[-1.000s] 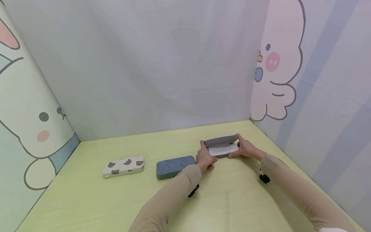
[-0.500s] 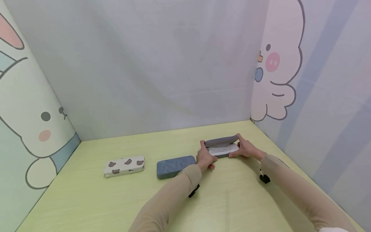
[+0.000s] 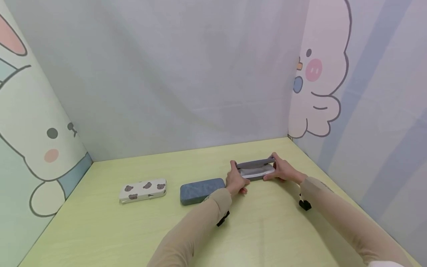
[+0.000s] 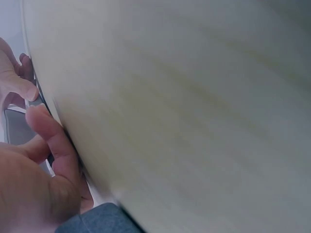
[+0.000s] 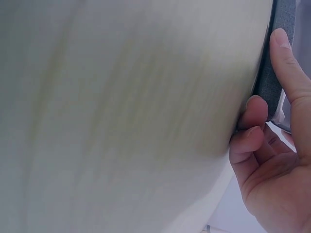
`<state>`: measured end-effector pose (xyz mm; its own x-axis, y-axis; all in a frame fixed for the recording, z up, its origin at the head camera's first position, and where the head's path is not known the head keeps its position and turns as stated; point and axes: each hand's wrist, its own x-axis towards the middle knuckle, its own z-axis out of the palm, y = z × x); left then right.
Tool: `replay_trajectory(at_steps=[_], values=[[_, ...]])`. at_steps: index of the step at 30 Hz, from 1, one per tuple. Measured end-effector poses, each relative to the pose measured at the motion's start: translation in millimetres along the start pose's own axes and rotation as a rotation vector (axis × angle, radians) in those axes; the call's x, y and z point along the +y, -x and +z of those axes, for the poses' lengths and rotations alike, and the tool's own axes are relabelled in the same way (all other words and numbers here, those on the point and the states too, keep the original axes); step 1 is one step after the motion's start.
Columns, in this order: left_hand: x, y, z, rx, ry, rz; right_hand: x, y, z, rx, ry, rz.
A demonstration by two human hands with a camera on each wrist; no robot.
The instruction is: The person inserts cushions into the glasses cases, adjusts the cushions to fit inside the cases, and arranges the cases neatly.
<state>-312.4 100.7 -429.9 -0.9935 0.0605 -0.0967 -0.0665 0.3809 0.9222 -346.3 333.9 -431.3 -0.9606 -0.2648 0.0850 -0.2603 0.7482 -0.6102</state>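
A grey hard case [image 3: 255,172], like a glasses case, lies on the table at the back right with its lid [image 3: 255,163] partly raised and pale lining showing inside. My left hand [image 3: 235,181] holds its left end, index finger up at the lid and thumb at the front edge. At the other end my right hand [image 3: 283,170] grips it the same way. In the right wrist view the thumb of the right hand [image 5: 286,165] lies along the dark case wall [image 5: 269,90], the other fingers curled close to the table. The left wrist view shows both hands at the case.
A blue case [image 3: 200,191], closed, lies just left of the left hand, partly behind the left sleeve. Farther left is a white case with brown bear prints [image 3: 143,191]. Fabric walls [image 3: 186,81] with cartoon animals stand round the yellow-green table [image 3: 126,230].
The lid of the grey case has swung a little lower toward its base, and the lining looks more shaded. Both hands keep their places at its ends.
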Motion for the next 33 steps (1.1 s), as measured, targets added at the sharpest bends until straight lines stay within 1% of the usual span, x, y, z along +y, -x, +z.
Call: replay_trajectory(at_steps=[6, 10, 12, 16, 19, 22, 24, 26, 28, 30, 31, 33], values=[[0.4, -0.6, 0.2, -0.007, -0.010, 0.009, 0.6, -0.2, -1.0, 0.004, 0.010, 0.000], [2.1, -0.3, 0.4, 0.004, -0.028, 0.008, 0.9, -0.2, -2.0, -0.005, 0.013, 0.001], [2.4, -0.1, 1.0, 0.006, -0.033, 0.005, 0.6, 0.3, -1.8, -0.010, 0.007, 0.017], [2.8, 0.3, 2.5, 0.005, -0.042, 0.002, -0.2, 2.8, -2.3, -0.019, 0.007, 0.021], [3.2, 1.5, 2.0, -0.010, -0.053, 0.007, -1.6, 5.5, -4.5, -0.032, 0.035, 0.017], [5.0, 5.5, -3.6, -0.059, -0.093, 0.044, -6.9, 9.0, -11.1, -0.068, 0.086, 0.048], [10.1, 11.3, -14.0, -0.110, -0.126, 0.088, -15.6, 12.3, -19.2, -0.091, 0.129, 0.063], [18.1, 19.8, -30.1, -0.156, -0.164, 0.140, -27.5, 15.2, -28.0, -0.072, 0.183, 0.059], [27.0, 29.2, -50.3, -0.180, -0.209, 0.197, -43.1, 18.5, -37.5, -0.016, 0.226, 0.024], [34.5, 40.0, -73.2, -0.186, -0.270, 0.250, -59.9, 21.7, -45.8, 0.062, 0.254, -0.022], [36.7, 45.2, -85.1, -0.188, -0.300, 0.278, -68.1, 23.1, -49.0, 0.107, 0.263, -0.045], [39.0, 54.9, -108.5, -0.178, -0.363, 0.328, -85.2, 26.0, -53.8, 0.171, 0.251, -0.092]])
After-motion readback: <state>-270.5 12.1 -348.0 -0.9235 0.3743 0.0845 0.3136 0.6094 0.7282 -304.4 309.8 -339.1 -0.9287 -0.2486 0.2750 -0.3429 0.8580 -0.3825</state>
